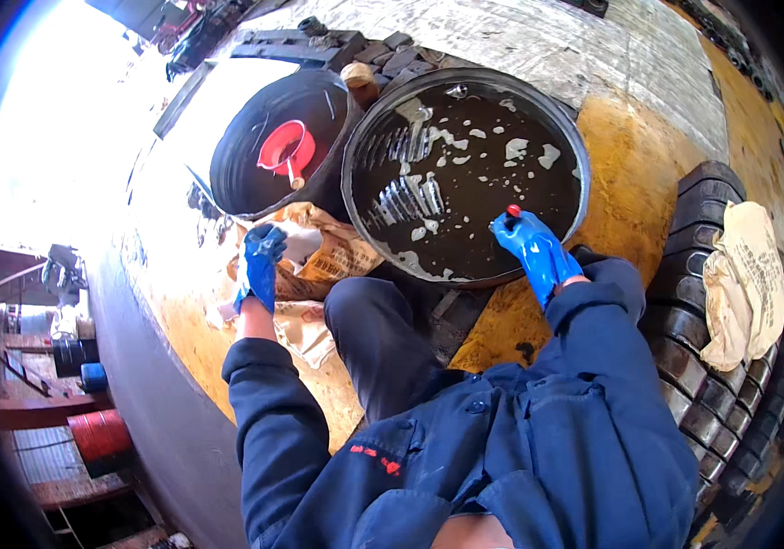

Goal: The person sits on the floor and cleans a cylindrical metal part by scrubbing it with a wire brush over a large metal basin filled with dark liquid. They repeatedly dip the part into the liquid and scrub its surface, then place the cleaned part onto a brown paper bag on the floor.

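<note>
My right hand (pixel 529 247), in a wet blue glove, is closed over the near right side of a wide round tub (pixel 582 178) of dark liquid (pixel 492 220). A small red-ended thing (pixel 513 210) pokes out of its fingers; the rest of it is hidden. Over to the left, my left hand (pixel 262 259), also blue-gloved, is raised with its fingers curled together; whatever they may hold does not show. Beside it lies an opened brown paper sack (pixel 341 256) with something white at its mouth. White foam patches (pixel 516 148) float on the liquid.
A dark drum (pixel 236 165) stands left of the tub, with a red scoop (pixel 286 146) inside. Rows of dark metal blocks (pixel 685 302) line my right, with another paper sack (pixel 747 284) on top. At the left, a platform edge (pixel 158 366) drops toward a red drum (pixel 99 439).
</note>
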Demonstrator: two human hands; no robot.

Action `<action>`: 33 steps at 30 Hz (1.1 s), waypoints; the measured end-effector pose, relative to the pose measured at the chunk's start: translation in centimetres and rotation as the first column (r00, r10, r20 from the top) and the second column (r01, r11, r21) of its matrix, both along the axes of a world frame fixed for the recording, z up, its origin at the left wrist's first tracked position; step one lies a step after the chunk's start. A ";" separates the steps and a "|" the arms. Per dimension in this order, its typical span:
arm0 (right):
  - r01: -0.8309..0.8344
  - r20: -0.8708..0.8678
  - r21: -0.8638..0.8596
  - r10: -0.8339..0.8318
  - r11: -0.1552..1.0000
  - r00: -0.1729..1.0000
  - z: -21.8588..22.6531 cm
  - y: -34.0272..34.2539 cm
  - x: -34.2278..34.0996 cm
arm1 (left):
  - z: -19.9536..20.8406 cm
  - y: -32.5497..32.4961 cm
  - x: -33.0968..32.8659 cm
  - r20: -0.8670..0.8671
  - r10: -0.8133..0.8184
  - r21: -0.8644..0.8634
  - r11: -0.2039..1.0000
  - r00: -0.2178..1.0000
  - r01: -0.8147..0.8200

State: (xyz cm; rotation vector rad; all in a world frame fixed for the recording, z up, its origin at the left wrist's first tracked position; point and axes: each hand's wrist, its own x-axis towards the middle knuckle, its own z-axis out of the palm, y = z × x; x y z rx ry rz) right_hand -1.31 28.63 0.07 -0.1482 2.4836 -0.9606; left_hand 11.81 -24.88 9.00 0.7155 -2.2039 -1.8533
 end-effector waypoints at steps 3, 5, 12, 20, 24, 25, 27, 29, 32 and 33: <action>-0.158 -0.174 0.131 0.180 0.979 0.968 5.5 -0.6 0.1 | 1.0 3.9 -6.7 0.158 -0.217 -0.046 0.973 0.963 0.227; -0.183 -0.190 0.166 0.214 0.969 0.958 6.7 -0.6 -0.1 | 1.5 9.6 -10.1 0.141 -0.360 -0.129 0.917 0.922 0.378; -0.263 -0.126 0.284 0.307 0.922 0.943 4.0 0.0 -0.4 | -6.1 25.0 -17.9 0.216 -0.587 -0.114 0.779 0.780 0.617; -0.392 -0.095 0.278 0.431 0.877 0.897 3.7 1.2 -0.5 | -7.3 34.5 -24.7 0.528 -0.482 -0.519 0.469 0.699 0.715; -0.370 -0.054 0.226 0.391 0.901 0.919 4.6 1.5 -0.8 | -9.6 35.6 -27.9 0.655 -0.349 -0.616 0.269 0.671 0.741; -0.365 0.016 0.239 0.372 0.900 0.928 4.5 2.0 -1.1 | -9.5 37.2 -28.7 0.708 -0.328 -0.588 0.217 0.626 0.779; -0.402 -0.006 0.222 0.413 0.888 0.911 4.9 1.7 -1.2 | -10.9 36.8 -29.9 0.723 -0.244 -0.618 0.189 0.646 0.763; -0.436 0.061 0.210 0.434 0.875 0.899 6.1 1.7 -1.7 | -11.6 36.5 -30.3 0.737 -0.194 -0.613 0.211 0.648 0.761; -0.437 0.077 0.199 0.431 0.877 0.899 6.3 2.0 -1.9 | -11.6 36.6 -30.6 0.748 -0.260 -0.601 0.122 0.610 0.790; -0.432 0.064 0.197 0.429 0.880 0.901 6.4 2.0 -1.9 | -11.9 36.0 -30.8 0.738 -0.275 -0.613 0.109 0.616 0.783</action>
